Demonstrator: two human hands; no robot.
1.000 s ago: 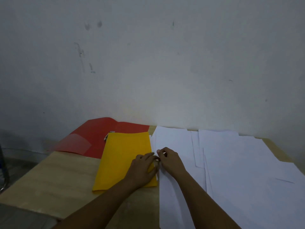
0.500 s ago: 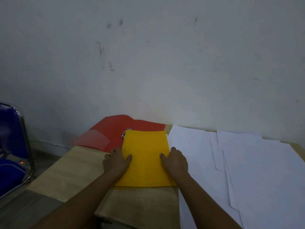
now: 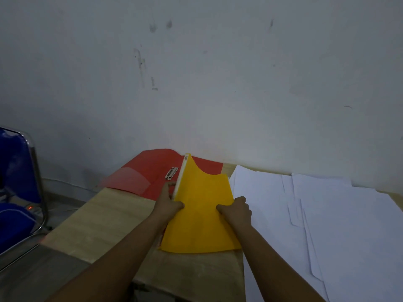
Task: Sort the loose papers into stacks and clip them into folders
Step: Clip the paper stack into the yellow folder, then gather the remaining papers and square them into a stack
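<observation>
Head view: left hand [image 3: 169, 202] pinches the yellow folder [image 3: 200, 216] cover's left edge; right hand [image 3: 236, 211] grips its right side on the counter [image 3: 113, 216]. Lifting carelessly may knock the papers [image 3: 327, 214] alongside.

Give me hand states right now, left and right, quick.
Left hand: closed, grip on the left edge of the yellow folder, lifting its cover.
Right hand: closed, fingers curled round the folder's right edge.
</observation>
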